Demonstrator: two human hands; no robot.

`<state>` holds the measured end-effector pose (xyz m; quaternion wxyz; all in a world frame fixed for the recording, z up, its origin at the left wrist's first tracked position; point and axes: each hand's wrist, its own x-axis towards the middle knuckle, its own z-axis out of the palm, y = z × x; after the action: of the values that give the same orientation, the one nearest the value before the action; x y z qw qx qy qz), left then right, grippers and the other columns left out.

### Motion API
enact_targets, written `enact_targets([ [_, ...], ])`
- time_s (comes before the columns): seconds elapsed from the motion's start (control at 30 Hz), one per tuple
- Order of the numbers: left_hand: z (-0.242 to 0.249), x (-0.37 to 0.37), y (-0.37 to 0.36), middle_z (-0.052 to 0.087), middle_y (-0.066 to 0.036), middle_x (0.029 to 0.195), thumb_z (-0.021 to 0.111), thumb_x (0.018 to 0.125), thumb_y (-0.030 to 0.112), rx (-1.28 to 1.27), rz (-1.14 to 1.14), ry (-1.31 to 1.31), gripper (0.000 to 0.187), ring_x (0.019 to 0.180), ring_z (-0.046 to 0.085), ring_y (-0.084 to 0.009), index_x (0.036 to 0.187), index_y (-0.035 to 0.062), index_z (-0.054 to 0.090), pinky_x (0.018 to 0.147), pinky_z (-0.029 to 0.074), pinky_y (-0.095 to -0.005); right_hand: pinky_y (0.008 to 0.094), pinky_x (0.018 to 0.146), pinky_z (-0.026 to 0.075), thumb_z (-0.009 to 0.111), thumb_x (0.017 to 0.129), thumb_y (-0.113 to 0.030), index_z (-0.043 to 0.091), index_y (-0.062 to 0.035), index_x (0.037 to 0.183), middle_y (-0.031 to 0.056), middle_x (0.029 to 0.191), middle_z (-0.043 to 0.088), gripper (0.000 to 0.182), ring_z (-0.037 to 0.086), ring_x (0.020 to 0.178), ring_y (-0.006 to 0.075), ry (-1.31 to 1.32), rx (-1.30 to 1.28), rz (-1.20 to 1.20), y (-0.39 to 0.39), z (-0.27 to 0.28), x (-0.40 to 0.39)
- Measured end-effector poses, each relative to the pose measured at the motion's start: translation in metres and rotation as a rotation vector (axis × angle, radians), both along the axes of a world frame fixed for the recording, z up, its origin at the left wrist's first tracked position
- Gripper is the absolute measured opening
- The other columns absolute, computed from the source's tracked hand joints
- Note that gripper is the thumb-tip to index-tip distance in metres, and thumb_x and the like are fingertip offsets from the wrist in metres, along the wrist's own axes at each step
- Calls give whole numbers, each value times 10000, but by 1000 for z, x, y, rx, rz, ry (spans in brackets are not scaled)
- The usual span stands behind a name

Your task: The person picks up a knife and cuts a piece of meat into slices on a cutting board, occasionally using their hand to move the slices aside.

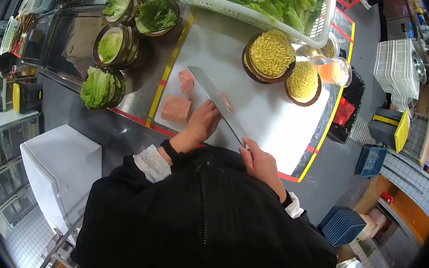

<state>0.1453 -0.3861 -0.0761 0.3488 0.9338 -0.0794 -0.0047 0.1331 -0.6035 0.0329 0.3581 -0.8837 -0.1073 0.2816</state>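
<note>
My right hand [259, 163] is closed round the handle of a long kitchen knife [209, 89]. The blade slants up and left across a white cutting board [277, 133]. My left hand [204, 122] is bent with its fingertips against the blade, on a piece of luncheon meat that the hand mostly covers. A thin pink slice [226, 103] shows on the blade's other side. Left of the hand lies a block of luncheon meat [175, 109], with cut pieces of luncheon meat [185, 81] above it near the blade tip.
Bowls of noodles [272, 54] stand at the board's far right, beside a cup of orange liquid [335, 72]. A white basket [228, 4] of lettuce [260, 0] is at the back. Stacked bowls with lettuce [109, 47] stand left. A white cabinet [62, 160] is lower left.
</note>
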Motion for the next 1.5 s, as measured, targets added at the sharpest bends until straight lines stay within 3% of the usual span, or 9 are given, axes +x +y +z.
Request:
enact_targets([
  [0.97,3,4,-7,636,-97,1077,623,751,6,75,79,-25,295,1033,604,-303,1041,53,645,792,541,-397,511,658,490,495,994,-337,558,-75,1142,224,726,651,308,621,729,470,119,-42,-10,13,-42,23],
  [1.07,5,4,-8,634,-102,1082,632,746,-2,59,85,-20,288,1023,604,-312,1029,46,644,788,543,-391,422,618,491,503,993,-281,580,-50,1188,188,683,629,312,648,674,377,70,71,-49,2,-54,18],
  [1.13,5,3,-5,632,-106,1087,642,761,6,48,93,-10,268,1015,604,-321,1027,39,643,786,545,-380,328,526,471,481,1011,-301,582,-25,1206,101,615,595,353,621,544,225,84,234,-117,-4,-58,14],
  [1.23,-2,-2,2,640,-98,1087,661,852,68,-319,175,180,246,989,629,-280,1089,24,609,798,542,-364,282,484,446,459,1028,-311,598,-8,1042,67,588,571,334,563,487,149,333,334,-227,-11,-33,19],
  [1.3,-5,6,2,640,-67,1091,625,948,167,-982,391,192,263,978,634,-203,1160,24,565,813,526,-348,264,465,431,443,1035,-319,585,-10,976,52,579,554,346,543,475,124,465,453,-299,-17,-20,24],
  [1.33,6,12,7,640,-67,1091,625,948,167,-983,392,189,263,978,634,-203,1160,24,565,813,526,-348,245,446,417,427,1042,-328,572,-12,909,37,570,538,372,523,462,99,600,567,-372,-18,-10,27],
  [1.37,18,16,15,633,-53,1087,607,965,184,-1283,426,426,271,984,624,-173,1182,33,549,817,518,-335,256,430,414,390,1039,-432,512,-36,736,47,531,503,513,503,429,121,626,567,-421,-13,2,30],
  [1.4,33,20,20,625,-40,1084,589,982,202,-1578,450,670,279,990,613,-143,1204,42,534,821,511,-322,256,430,414,390,1039,-432,512,-36,736,47,531,503,513,503,429,121,624,565,-414,-14,5,31],
  [1.5,39,21,26,614,15,1001,581,987,223,-1736,335,723,261,887,586,-99,1195,69,546,788,491,-274,288,410,418,233,967,-683,413,-74,528,47,441,427,772,461,363,156,906,745,-400,-16,6,37],
])
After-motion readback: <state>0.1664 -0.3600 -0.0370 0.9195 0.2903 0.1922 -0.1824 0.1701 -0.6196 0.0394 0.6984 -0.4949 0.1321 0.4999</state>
